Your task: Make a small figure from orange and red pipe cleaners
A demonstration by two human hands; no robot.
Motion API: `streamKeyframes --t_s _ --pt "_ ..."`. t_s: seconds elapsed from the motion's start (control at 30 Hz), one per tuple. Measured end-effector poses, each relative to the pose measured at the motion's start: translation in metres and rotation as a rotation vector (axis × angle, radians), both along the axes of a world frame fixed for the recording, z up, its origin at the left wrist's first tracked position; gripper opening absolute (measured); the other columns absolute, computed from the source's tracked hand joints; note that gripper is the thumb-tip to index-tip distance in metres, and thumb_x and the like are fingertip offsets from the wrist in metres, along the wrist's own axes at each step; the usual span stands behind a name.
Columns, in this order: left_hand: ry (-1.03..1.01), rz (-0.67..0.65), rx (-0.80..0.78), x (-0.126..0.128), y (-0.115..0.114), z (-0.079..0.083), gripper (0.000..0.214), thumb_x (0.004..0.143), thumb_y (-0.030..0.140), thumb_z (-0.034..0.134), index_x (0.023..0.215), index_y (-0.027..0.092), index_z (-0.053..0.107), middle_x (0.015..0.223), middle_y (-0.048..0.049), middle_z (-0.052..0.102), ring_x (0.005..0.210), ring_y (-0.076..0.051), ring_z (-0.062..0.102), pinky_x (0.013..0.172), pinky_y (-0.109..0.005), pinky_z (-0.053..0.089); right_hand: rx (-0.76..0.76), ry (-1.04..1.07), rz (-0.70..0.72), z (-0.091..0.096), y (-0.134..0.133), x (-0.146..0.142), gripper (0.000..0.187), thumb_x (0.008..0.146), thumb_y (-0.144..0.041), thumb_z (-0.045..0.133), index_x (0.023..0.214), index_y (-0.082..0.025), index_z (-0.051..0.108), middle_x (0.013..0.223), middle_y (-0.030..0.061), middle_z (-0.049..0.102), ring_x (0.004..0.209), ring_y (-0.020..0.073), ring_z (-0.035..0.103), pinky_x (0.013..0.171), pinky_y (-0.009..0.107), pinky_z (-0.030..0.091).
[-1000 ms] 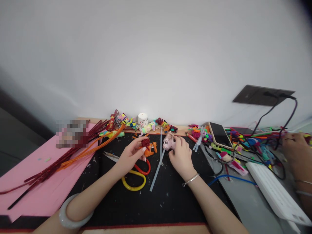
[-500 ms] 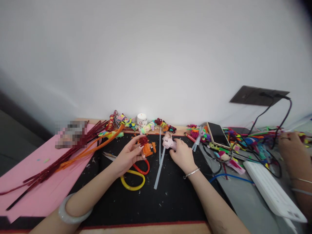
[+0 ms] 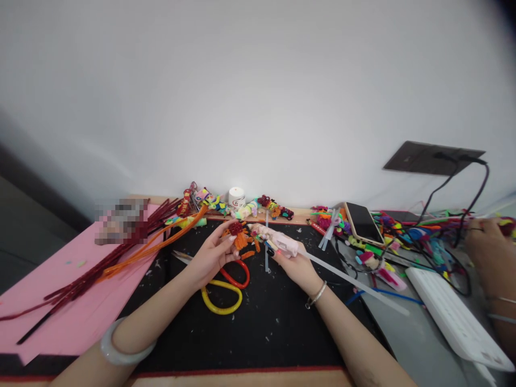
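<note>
My left hand (image 3: 213, 252) pinches a small figure (image 3: 242, 239) of orange and dark red fuzzy pipe cleaner. In my right hand (image 3: 298, 266) is a pale pink glue gun (image 3: 284, 243), its nozzle end pointing left at the figure. Whether the tip touches the figure I cannot tell. A long translucent glue stick (image 3: 358, 285) sticks out of the gun's back to the right. Scissors (image 3: 221, 298) with yellow and red handles lie beneath my left hand, their blades partly hidden by it. Another glue stick (image 3: 266, 260) lies on the black mat (image 3: 258, 344).
Dark red and orange pipe cleaners (image 3: 116, 258) lie on pink sheets (image 3: 80, 290) at left. Small fuzzy figures and a white cup (image 3: 236, 198) line the wall. At right are a phone (image 3: 363, 223), white power strip (image 3: 455, 317), cables and another person's hand (image 3: 486, 242).
My right hand has lifted and turned the glue gun, so its nozzle now points left at the figure and its glue stick trails right. My left hand keeps holding the figure.
</note>
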State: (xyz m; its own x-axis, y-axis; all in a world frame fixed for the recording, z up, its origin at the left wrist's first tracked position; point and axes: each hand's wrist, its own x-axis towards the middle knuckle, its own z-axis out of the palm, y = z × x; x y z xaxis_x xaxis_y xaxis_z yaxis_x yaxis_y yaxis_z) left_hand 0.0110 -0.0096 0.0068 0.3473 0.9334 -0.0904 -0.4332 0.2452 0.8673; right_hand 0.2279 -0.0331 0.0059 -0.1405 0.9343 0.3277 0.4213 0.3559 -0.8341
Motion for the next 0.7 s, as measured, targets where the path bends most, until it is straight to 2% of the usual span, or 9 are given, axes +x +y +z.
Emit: streamKeyframes --t_s 0.2,0.33,0.4,0.7 --pt "-0.007 0.013 -0.003 0.0007 0.0001 0.0003 0.056 0.077 0.027 0.069 0.128 0.026 0.047 0.067 0.0038 0.052 0.059 -0.008 0.054 0.062 -0.023 0.050 -0.023 0.013 -0.004 -0.0056 -0.0021 -0.0008 0.019 0.075 -0.025 0.059 0.090 -0.021 0.071 0.088 0.0046 0.073 0.080 0.0224 0.068 0.073 0.032 0.056" --pt "0.007 0.003 -0.003 0.0007 -0.0014 0.0002 0.056 0.077 0.027 0.069 0.128 0.025 0.047 0.066 0.0040 0.052 0.058 -0.008 0.054 0.062 -0.022 0.049 0.015 0.001 0.098 -0.0016 -0.0019 -0.0026 0.031 0.078 -0.025 0.059 0.107 -0.021 0.068 0.107 0.0046 0.070 0.098 0.0240 0.065 0.086 0.036 0.052" --pt "0.014 -0.005 0.009 0.0002 -0.0013 -0.0010 0.054 0.078 0.027 0.068 0.128 0.026 0.047 0.068 0.0031 0.054 0.059 -0.008 0.055 0.063 -0.022 0.050 0.011 0.003 0.124 -0.0001 -0.0020 -0.0035 0.033 0.078 -0.023 0.058 0.110 -0.022 0.067 0.111 0.0040 0.069 0.099 0.0230 0.065 0.089 0.035 0.051" --pt "0.020 -0.018 0.027 -0.0007 0.0004 -0.0062 0.050 0.080 0.026 0.066 0.127 0.027 0.048 0.075 0.0013 0.058 0.060 -0.008 0.056 0.063 -0.022 0.050 0.022 -0.081 0.056 -0.0069 -0.0015 -0.0027 0.020 0.076 -0.023 0.059 0.092 -0.020 0.069 0.087 0.0034 0.072 0.074 0.0179 0.065 0.070 0.028 0.053"
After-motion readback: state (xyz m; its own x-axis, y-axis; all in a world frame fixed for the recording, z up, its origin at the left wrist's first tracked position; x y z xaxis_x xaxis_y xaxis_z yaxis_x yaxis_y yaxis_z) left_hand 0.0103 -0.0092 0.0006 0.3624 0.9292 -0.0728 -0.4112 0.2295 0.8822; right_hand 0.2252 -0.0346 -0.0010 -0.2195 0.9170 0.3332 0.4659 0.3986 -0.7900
